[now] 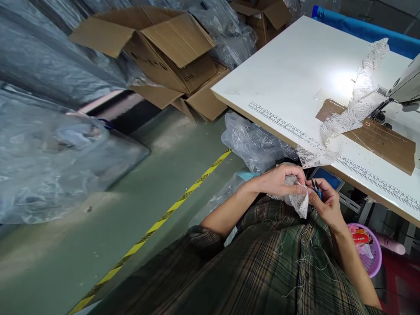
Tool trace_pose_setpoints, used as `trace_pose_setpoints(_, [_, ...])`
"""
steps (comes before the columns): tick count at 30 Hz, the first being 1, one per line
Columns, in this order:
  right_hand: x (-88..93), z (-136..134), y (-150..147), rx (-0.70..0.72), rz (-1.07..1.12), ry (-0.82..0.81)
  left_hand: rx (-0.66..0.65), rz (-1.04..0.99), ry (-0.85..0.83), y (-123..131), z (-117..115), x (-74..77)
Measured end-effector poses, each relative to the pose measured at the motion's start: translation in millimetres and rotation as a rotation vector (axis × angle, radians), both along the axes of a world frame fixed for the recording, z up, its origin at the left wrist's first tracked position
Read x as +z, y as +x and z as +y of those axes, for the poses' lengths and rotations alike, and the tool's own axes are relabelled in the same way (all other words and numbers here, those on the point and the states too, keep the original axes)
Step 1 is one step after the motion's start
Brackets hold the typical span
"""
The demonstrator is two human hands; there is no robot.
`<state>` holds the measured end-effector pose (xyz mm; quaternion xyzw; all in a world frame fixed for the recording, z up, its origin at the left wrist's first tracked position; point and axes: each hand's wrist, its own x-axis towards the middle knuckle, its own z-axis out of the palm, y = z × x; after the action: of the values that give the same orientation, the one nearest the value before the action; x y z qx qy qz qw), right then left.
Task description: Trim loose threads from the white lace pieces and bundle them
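Close to my body, just off the table's front edge, my left hand point(288, 180) pinches a piece of white lace fabric point(299, 202). My right hand point(326, 201) is beside it, fingers curled round small blue thread snips point(316, 188) whose dark blades point up. Its thumb and fingertips meet the edge of the same lace. More lace, a long strip point(343, 122), runs from the table edge up under the sewing machine point(407, 85) and on to the back. Whether that strip joins the piece in my hands is hidden.
The white sewing table point(272, 65) has ruler markings along its front edge and a brown board point(387, 146) by the machine. Open cardboard boxes point(177, 57) and plastic bags point(49, 153) stand left. A purple basket point(377, 258) is low at right. Yellow-black tape point(173, 210) crosses the floor.
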<state>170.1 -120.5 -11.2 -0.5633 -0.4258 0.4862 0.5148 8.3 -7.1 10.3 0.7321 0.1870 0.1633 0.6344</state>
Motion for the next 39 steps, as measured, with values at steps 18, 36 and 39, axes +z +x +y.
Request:
trace_pose_setpoints(18, [1.3,4.8,-3.3,-0.1,0.031,-0.102,0.162,-0.031,-0.393,-4.7,-0.3,-18.7])
trace_pose_setpoints(36, [-6.2,0.1,-4.6,-0.136,-0.019,-0.132,0.198,0.011,-0.296,-13.6,-3.6,-11.9])
trace_pose_setpoints(39, [-15.3,-1.9,-9.3,-0.027,0.02,-0.18,0.178,0.083,-0.233,-27.0,-6.4,-12.1])
